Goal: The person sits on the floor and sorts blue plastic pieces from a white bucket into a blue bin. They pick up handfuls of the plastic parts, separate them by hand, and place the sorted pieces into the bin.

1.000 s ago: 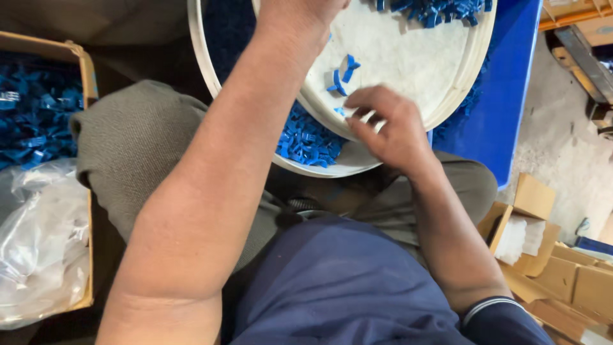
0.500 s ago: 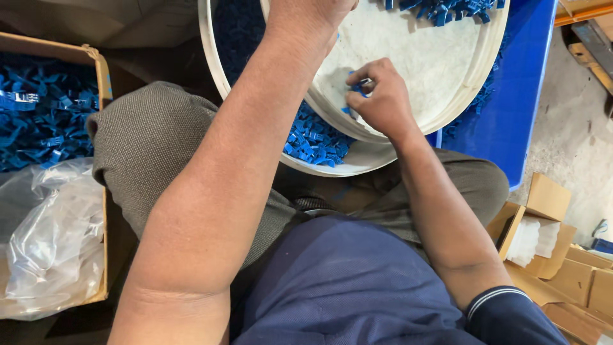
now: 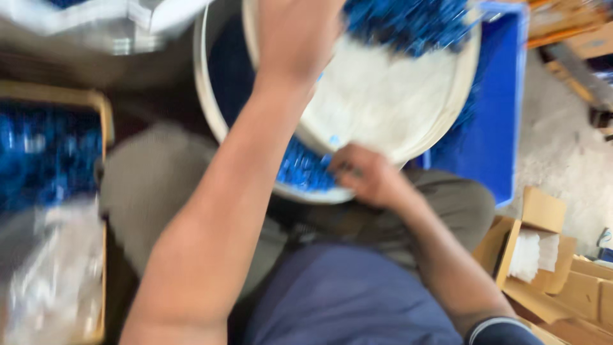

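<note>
Under the right hand (image 3: 367, 176), curled at the white tray (image 3: 389, 108) rim, small blue plastic pieces (image 3: 303, 172) look light, stiff, pinchable; its grip is too blurred to tell.

The left hand (image 3: 297, 38) reaches across the tray, its fingers out of view.

Bare white floor of the tray (image 3: 383, 108) open between left hand (image 3: 297, 38) and right hand (image 3: 367, 176). Beyond the left hand, a heap of blue parts (image 3: 408, 25). Left of both hands, a cardboard box (image 3: 96, 105); right of them, a blue crate (image 3: 491, 128) walling off the side.
</note>
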